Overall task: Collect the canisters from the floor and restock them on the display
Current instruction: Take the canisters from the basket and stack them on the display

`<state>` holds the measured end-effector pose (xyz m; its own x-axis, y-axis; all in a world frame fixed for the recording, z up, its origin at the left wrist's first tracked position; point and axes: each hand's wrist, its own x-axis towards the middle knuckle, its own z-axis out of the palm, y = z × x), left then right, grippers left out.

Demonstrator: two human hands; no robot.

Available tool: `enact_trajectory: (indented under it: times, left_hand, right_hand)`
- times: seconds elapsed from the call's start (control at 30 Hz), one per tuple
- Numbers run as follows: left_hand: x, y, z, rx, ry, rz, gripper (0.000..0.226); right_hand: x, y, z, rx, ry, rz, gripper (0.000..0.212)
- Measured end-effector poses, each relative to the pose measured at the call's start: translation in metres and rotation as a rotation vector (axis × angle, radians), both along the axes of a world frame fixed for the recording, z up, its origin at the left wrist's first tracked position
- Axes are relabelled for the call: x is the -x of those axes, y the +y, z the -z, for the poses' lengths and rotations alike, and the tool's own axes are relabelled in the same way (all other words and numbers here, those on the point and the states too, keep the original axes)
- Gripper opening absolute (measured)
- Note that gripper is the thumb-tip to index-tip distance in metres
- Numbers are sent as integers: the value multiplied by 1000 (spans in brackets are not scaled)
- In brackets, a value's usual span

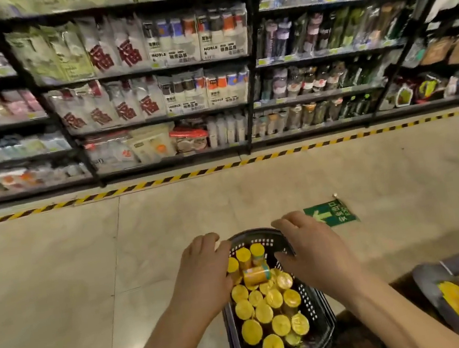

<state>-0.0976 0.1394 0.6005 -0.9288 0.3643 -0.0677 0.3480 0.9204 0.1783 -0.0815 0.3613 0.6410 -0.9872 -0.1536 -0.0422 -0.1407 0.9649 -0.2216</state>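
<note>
A black plastic basket (314, 306) sits low in front of me, packed with several yellow-lidded canisters (264, 313) standing upright. One canister (256, 275) lies on its side on top of the others near the far end. My left hand (203, 269) grips the basket's far left rim with curled fingers. My right hand (312, 247) grips the far right rim, its thumb inside the basket. Whether the basket rests on the floor or hangs lifted is unclear.
At the bottom right stands a grey display bin (433, 292) with blurred yellow goods. A green exit arrow sticker (331, 214) lies on the beige tiled floor. Yellow-black tape (221, 167) runs along stocked black shelves (250, 82) across the aisle.
</note>
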Motion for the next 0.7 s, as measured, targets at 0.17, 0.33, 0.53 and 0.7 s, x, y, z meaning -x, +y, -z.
enact_trajectory:
  times: [0.17,0.33,0.53,0.7]
  left_hand:
    - [51,-2,25,-38,-70,91,53]
    - [85,13,77,-41,-171,121,55]
    - [118,50,176,-58,-258,173,59]
    - [138,81,282,32,-336,208,59]
  right_hand:
    - [44,-3,39,-20,-61,46,53]
    - [72,17,100,15,-69,99,49]
    - [100,52,202,55,-138,147,52]
    - [120,73,306,99,-214,156,51]
